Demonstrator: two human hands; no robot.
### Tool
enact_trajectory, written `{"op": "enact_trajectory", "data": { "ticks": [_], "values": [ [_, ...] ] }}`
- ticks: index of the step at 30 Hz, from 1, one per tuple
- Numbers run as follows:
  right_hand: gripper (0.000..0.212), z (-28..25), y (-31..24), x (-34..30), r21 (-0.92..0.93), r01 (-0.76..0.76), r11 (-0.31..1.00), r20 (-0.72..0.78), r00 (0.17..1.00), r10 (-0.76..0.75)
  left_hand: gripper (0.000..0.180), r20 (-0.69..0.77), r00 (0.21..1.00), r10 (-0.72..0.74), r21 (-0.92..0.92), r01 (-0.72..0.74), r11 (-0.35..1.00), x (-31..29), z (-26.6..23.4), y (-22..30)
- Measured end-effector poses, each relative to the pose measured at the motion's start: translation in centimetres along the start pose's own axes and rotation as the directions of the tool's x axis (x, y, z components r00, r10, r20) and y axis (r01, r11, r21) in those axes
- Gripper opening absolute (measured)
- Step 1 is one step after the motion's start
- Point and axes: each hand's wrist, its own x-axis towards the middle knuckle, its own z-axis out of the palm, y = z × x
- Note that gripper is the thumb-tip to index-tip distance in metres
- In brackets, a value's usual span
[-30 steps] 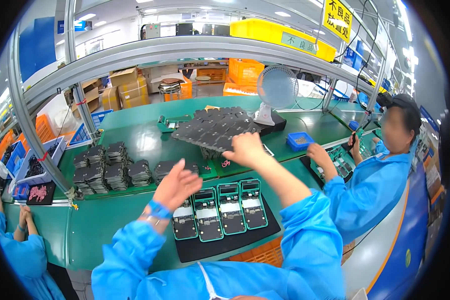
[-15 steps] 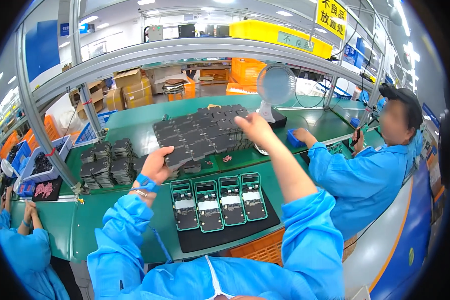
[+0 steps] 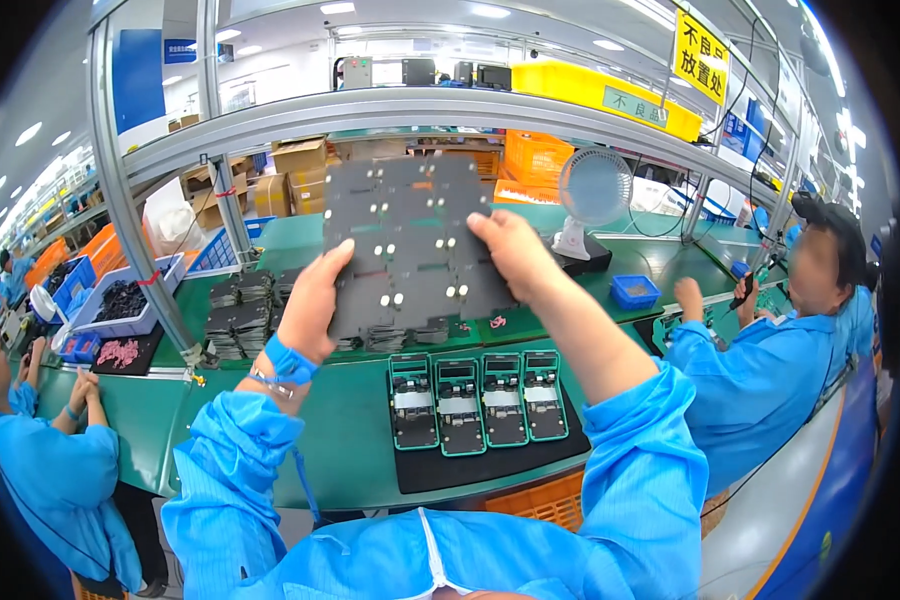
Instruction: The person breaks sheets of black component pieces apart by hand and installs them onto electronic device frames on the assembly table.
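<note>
Between both hands I hold up a dark flat panel (image 3: 410, 255) of joined boards, with paired pale spots and narrow slots. My left hand (image 3: 312, 305) grips its left edge, thumb on the face. At its right edge, my right hand (image 3: 510, 250) pinches it the same way. A blue wrist strap circles my left wrist. Below the panel, several green-rimmed device housings (image 3: 457, 405) with exposed innards lie in a row on a black mat (image 3: 440, 478). Stacks of dark boards (image 3: 238, 322) stand left of the panel; others are partly hidden behind it.
A fan (image 3: 595, 185) and a blue tray (image 3: 635, 292) stand at the right of the green bench (image 3: 350, 400). Metal frame posts (image 3: 135, 180) rise at the left, beside a bin of black parts (image 3: 125, 300). Co-workers sit on both sides.
My hands have lifted the panel off the stacked boards and tilted it up toward me. The view has swung slightly left. The right-hand co-worker's hand has left the blue tray.
</note>
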Motion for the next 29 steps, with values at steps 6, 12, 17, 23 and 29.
{"op": "enact_trajectory", "data": {
  "ticks": [6, 12, 17, 23, 29],
  "values": [
    [0.020, -0.1, -4.7, 3.8, -0.057, -0.002, 0.998, -0.037, 0.999, 0.000, 0.028, 0.083, 0.994, 0.069, 0.089, -0.076, 0.993, 5.0, 0.0, 3.3],
    [0.021, 0.3, -5.0, 5.6, -0.079, -0.024, 0.997, -0.022, 1.000, 0.022, 0.033, 0.015, 0.999, 0.039, 0.114, -0.041, 0.993, 7.5, -0.8, 3.9],
    [0.025, 0.2, -8.0, 6.0, -0.120, -0.199, 0.973, -0.057, 0.980, 0.193, 0.031, -0.078, 0.994, -0.080, 0.206, 0.094, 0.974, 5.5, 2.2, 7.1],
    [0.043, 0.7, -10.2, 6.9, -0.288, -0.213, 0.934, -0.126, 0.975, 0.183, 0.033, -0.069, 0.991, -0.118, 0.163, 0.128, 0.978, 6.4, 3.3, 9.3],
    [0.056, 1.5, -6.1, 7.0, -0.156, 0.026, 0.987, -0.197, 0.979, -0.057, 0.040, 0.173, 0.981, -0.083, 0.136, 0.059, 0.989, 8.0, -1.0, 7.1]
  ]
}}
